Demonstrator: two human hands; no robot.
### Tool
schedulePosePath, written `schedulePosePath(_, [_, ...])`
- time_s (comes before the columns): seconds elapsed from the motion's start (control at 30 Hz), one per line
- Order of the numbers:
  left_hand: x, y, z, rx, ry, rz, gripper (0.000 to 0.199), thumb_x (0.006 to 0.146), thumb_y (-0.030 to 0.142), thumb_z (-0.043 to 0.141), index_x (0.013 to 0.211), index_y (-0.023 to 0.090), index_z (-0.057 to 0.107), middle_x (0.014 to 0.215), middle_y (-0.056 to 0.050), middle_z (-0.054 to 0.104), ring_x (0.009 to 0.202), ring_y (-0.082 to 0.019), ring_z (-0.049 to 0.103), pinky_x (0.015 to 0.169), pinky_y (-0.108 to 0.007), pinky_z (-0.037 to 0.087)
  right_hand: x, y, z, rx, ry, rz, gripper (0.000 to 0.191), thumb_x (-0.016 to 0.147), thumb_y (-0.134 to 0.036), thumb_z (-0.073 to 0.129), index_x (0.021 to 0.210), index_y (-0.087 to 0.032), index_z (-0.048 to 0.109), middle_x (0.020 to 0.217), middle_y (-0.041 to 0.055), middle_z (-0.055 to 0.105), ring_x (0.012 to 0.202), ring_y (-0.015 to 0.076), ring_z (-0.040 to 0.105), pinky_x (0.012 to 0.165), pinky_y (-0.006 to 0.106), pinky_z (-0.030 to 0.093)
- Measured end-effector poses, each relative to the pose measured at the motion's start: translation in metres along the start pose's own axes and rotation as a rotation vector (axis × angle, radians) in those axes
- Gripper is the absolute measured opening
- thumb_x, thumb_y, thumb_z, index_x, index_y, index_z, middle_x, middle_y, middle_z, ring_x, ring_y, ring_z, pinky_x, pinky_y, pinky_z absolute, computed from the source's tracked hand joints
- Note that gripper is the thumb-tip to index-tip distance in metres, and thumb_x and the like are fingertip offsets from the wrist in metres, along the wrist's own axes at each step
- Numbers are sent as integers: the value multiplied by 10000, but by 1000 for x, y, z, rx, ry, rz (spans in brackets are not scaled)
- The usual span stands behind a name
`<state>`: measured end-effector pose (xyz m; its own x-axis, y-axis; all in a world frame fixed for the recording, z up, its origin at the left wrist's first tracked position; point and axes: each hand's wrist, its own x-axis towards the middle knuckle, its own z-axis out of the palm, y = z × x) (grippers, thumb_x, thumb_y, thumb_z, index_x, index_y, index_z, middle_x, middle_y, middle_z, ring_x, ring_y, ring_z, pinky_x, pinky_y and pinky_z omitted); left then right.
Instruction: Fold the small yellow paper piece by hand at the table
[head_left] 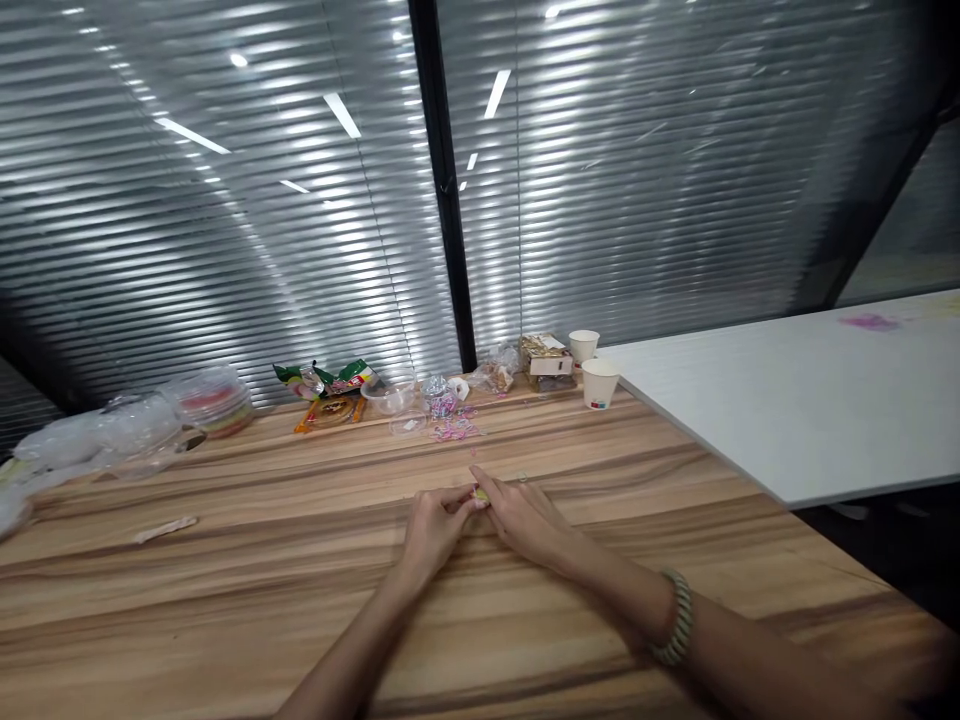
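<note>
My left hand (pixel 435 525) and my right hand (pixel 525 520) rest together on the wooden table (pixel 225 600), fingertips meeting. Between the fingertips sits a small yellowish object (pixel 481 495), pinched by both hands; it is too small to tell what it is. A beaded bracelet (pixel 677 620) circles my right wrist. Beyond the hands lies a scatter of small pink and coloured clips (pixel 454 428).
Along the far edge are two paper cups (pixel 600 383), a small box (pixel 546 362), a clear plastic bowl (pixel 388 397), snack packets (pixel 330 382), plastic bags (pixel 97 435) and a stack of coloured lids (pixel 214 402). A wooden stick (pixel 165 528) lies left. A white table (pixel 810 390) adjoins at right.
</note>
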<state>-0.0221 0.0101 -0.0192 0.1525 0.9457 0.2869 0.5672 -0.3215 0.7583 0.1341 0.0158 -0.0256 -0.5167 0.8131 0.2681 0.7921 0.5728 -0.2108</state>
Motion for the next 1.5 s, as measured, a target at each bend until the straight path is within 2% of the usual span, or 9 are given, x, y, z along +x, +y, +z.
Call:
schedulePosePath(0.17, [0, -4, 3, -68, -76, 17, 250, 729, 343, 549, 815, 168, 704, 511, -29, 605, 491, -136, 469, 491, -213, 343, -2, 0, -3, 15, -4, -60, 566, 802, -165, 367, 1348, -146, 219, 1006, 131, 618, 788, 217, 604, 670, 273, 401])
schedulePosePath(0.3, [0, -4, 6, -141, -64, 14, 238, 733, 330, 541, 810, 154, 681, 544, -28, 585, 513, -131, 479, 506, -211, 358, -2, 2, -2, 84, -7, -58, 581, 799, -168, 381, 1351, -150, 203, 1026, 123, 608, 837, 212, 595, 714, 275, 399])
schedulePosePath(0.4, [0, -4, 6, -161, -66, -3, 224, 757, 322, 506, 806, 147, 638, 592, -28, 588, 514, -125, 488, 528, -215, 371, -1, 5, 0, 174, 33, -64, 543, 827, -195, 372, 1343, -145, 212, 1111, 124, 563, 915, 208, 570, 758, 285, 405])
schedulePosePath(0.5, [2, -6, 3, -152, -31, -12, 204, 778, 317, 473, 820, 155, 589, 622, -21, 581, 540, -127, 497, 557, -220, 376, 2, 9, 3, 226, 115, -122, 423, 873, -243, 339, 1283, -138, 325, 1162, 126, 521, 1008, 199, 515, 820, 300, 400])
schedulePosePath(0.63, [5, -10, 1, -128, -11, 5, 193, 789, 325, 455, 800, 159, 553, 654, -21, 562, 607, -141, 501, 596, -231, 377, 5, 14, 5, 185, 123, -162, 289, 904, -282, 300, 1060, -167, 516, 975, 92, 582, 871, 182, 547, 749, 302, 429])
schedulePosePath(0.77, [4, -9, 0, -117, -65, 38, 227, 807, 352, 428, 805, 158, 547, 673, -23, 550, 637, -145, 492, 613, -239, 373, 6, 16, 7, 121, 110, -144, 251, 901, -236, 311, 891, -155, 548, 859, 74, 576, 780, 165, 546, 687, 274, 422])
schedulePosePath(1.13, [6, -7, 2, -337, -137, -26, 307, 774, 427, 491, 847, 135, 548, 700, -29, 551, 649, -131, 502, 610, -223, 388, 4, 14, 7, 121, 180, -149, 192, 880, -163, 334, 865, -159, 525, 818, 51, 569, 742, 156, 535, 646, 251, 388])
schedulePosePath(1.5, [7, -3, 2, -405, -103, -52, 307, 767, 423, 503, 819, 126, 561, 669, -20, 552, 625, -128, 503, 603, -224, 397, 6, 15, 3, 77, 227, -146, 211, 886, -180, 320, 841, -164, 525, 809, 44, 575, 723, 160, 540, 610, 253, 378])
